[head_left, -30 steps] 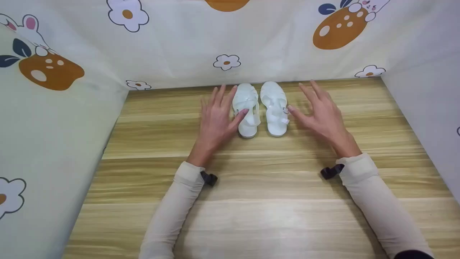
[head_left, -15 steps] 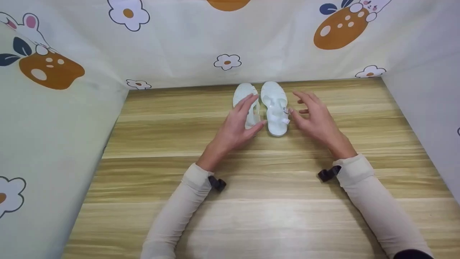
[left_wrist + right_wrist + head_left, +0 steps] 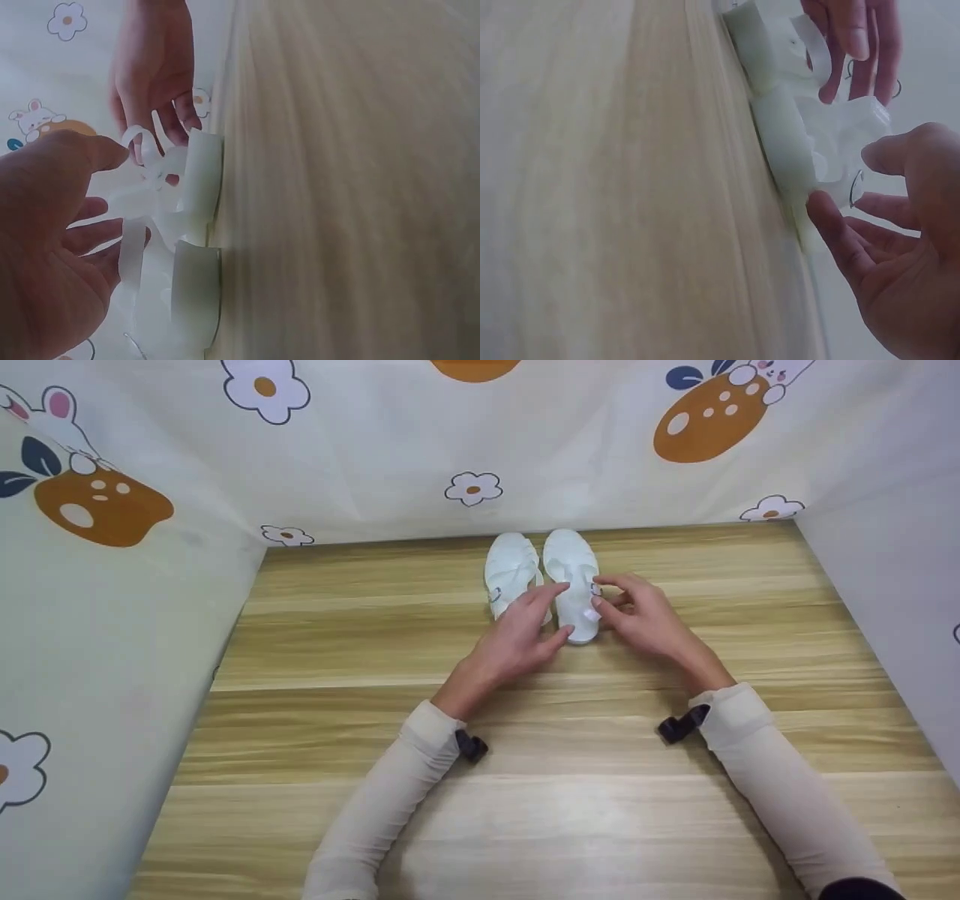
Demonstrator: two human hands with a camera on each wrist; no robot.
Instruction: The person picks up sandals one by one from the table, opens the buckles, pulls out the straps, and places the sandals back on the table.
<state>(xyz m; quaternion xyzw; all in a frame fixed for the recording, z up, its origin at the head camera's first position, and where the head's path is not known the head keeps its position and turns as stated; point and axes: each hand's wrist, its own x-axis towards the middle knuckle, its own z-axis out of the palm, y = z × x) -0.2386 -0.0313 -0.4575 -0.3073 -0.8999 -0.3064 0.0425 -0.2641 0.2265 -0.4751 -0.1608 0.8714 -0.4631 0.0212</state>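
Two white sandals stand side by side, toes toward the far wall: a left sandal (image 3: pixel 510 556) and a right sandal (image 3: pixel 569 549). My left hand (image 3: pixel 517 639) reaches across the left sandal's heel, its thumb and fingertips at the right sandal's inner edge. In the left wrist view the left sandal's heel strap (image 3: pixel 131 255) stands in front of some of its fingers. My right hand (image 3: pixel 649 619) is at the right sandal's outer side, fingers loosely bent. In the right wrist view its fingertips lie close around the metal buckle (image 3: pixel 857 187); a gap shows between thumb and fingers.
The sandals stand on a wood-grain surface (image 3: pixel 360 660), close to a cloth-covered wall (image 3: pixel 360 457) with printed flowers and fruit. Further walls rise at the left (image 3: pixel 112 645) and right (image 3: pixel 900 585). A small black device (image 3: pixel 472 746) sits at the left cuff.
My left hand has moved right, from the left sandal's outer side across to the right sandal. My right hand has come in to the right sandal's edge. Both sandals stay in place.
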